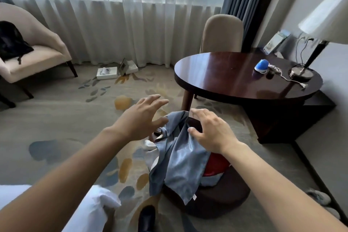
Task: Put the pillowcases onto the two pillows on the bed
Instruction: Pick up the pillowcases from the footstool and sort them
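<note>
A crumpled blue satin pillowcase (180, 164) lies draped over a low dark round stool (212, 199) on the carpet, together with some white and red fabric. My left hand (141, 118) hovers just left of the cloth's upper end, fingers spread and holding nothing. My right hand (211, 130) is over the top of the blue cloth with its fingers spread, the thumb close to the fabric; I cannot tell whether it touches. A corner of white bedding (94, 207) shows at the bottom left. No pillow is in view.
A dark round table (235, 77) with a lamp (320, 30), a blue gadget and a cable stands to the right, a beige chair (222, 34) behind it. An armchair (32, 52) with a black bag sits at left. White boxes (107, 72) lie by the sheer curtains.
</note>
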